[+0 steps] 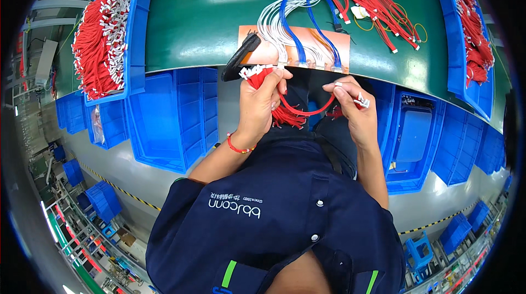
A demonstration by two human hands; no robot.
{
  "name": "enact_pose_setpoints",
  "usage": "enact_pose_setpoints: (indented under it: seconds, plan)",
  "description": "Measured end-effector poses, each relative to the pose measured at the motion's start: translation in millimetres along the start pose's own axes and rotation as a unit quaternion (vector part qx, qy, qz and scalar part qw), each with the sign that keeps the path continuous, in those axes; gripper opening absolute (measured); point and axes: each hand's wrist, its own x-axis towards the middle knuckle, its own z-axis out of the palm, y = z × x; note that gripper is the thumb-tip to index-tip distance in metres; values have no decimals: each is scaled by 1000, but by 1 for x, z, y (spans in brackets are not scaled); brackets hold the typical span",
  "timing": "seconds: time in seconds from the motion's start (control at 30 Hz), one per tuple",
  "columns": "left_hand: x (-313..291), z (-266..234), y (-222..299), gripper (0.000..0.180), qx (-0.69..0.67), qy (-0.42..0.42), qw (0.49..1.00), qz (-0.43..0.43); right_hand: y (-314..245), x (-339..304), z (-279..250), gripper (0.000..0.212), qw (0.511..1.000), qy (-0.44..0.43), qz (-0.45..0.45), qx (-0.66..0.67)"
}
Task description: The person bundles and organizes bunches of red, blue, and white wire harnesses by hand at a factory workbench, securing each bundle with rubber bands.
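Gripping red wire bundle (256,79) at frame centre: left hand (262,99), fingers closed; right hand (356,110), fingers pinching end of red lead (307,113) arcing between hands, white connectors (361,100) poking out; slack grip could spill bundle, hard tug could strain lead

This is a factory workshop: a green workbench (186,33) lies at twelve o'clock, with blue bins (140,25) of red cables (96,47) at ten and two. Yellow-and-black tape (116,185) marks the grey floor (129,160) near eight.
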Motion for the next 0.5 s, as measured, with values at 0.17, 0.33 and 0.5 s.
enact_pose_setpoints:
  seconds: [0.17,0.33,0.5]
  plan:
    - [1,0,0,20,10,3,1000,0,-4,4,9,20,999,6,35,14]
    - [1,0,1,22,13,-18,1000,1,-3,6,11,21,999,16,39,1]
    - [-5,-5,11,33,-34,-96,992,-73,2,3,2,18,992,-5,104,71]
